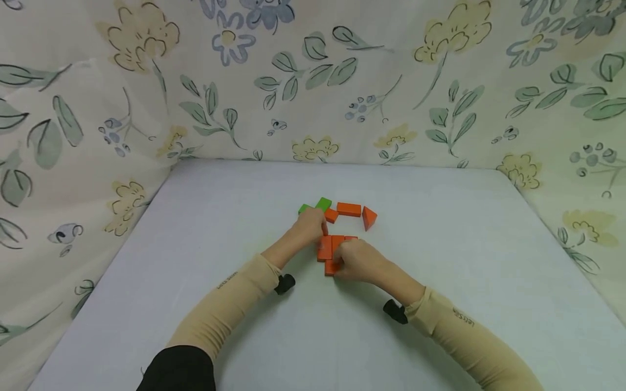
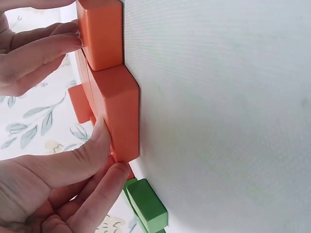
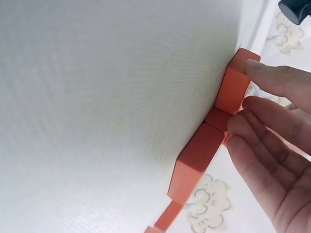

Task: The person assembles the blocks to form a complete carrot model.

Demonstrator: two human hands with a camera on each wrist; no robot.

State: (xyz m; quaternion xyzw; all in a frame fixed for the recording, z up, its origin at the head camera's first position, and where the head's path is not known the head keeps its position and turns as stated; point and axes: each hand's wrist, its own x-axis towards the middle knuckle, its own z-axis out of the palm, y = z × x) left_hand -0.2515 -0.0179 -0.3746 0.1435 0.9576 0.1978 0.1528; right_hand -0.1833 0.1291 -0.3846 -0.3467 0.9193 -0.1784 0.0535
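Observation:
In the head view, several orange blocks lie side by side in a group at the middle of the white table. My left hand (image 1: 309, 225) is at the group's far left; its thumb and a finger pinch the leftmost orange block (image 1: 324, 248), seen closely as a long block (image 2: 124, 111) in the left wrist view. My right hand (image 1: 362, 260) covers part of the group. Its thumb and fingers hold the nearest orange block (image 1: 330, 268), which touches the row behind it. The right wrist view has the thumb on that block's end (image 3: 234, 87).
Beyond the hands lie a small orange block (image 1: 331, 215), a rectangular orange block (image 1: 349, 209) and an orange triangular block (image 1: 369, 218). Green blocks (image 1: 323, 203) sit behind my left hand. Flowered cloth (image 1: 313, 81) hangs around the white table (image 1: 235, 206).

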